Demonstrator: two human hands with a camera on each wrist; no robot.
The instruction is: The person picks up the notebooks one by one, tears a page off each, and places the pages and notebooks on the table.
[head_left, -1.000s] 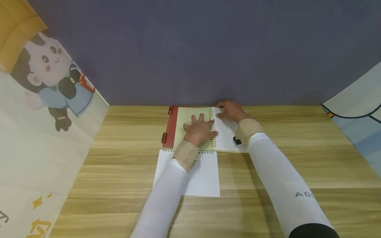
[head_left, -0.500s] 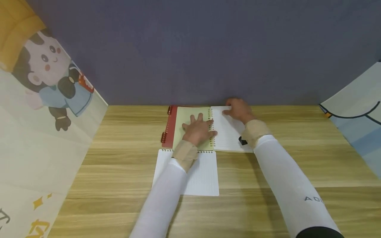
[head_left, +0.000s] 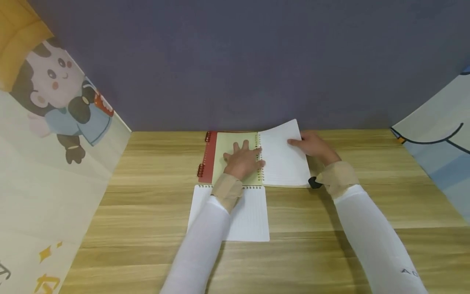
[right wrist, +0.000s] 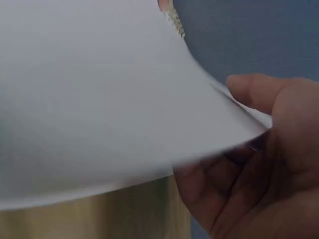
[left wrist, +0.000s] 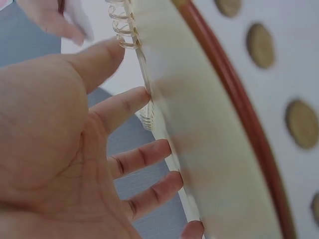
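A spiral notebook lies spread against the back wall, with a pale yellow-green left page (head_left: 224, 153) and a white lined right page (head_left: 280, 159). My left hand (head_left: 242, 162) rests on the yellowish side with fingers spread, its thumb beside the wire coil (left wrist: 124, 27) in the left wrist view. At the right edge, my right hand (head_left: 317, 147) pinches the white page between thumb and fingers. That page is lifted and curved, as the right wrist view shows of the paper (right wrist: 109, 99). The fingers beneath the paper are partly hidden.
A red notebook (head_left: 208, 157) with dark rings lies under the yellowish page. Nearer me, a white lined notebook (head_left: 249, 216) is partly covered by my left forearm. The wooden table (head_left: 147, 220) meets a dark back wall (head_left: 235, 65) and printed side panels.
My right hand has moved rightward along the notebook to its right edge, and the white page's far corner has risen off the table. The left hand stays in place.
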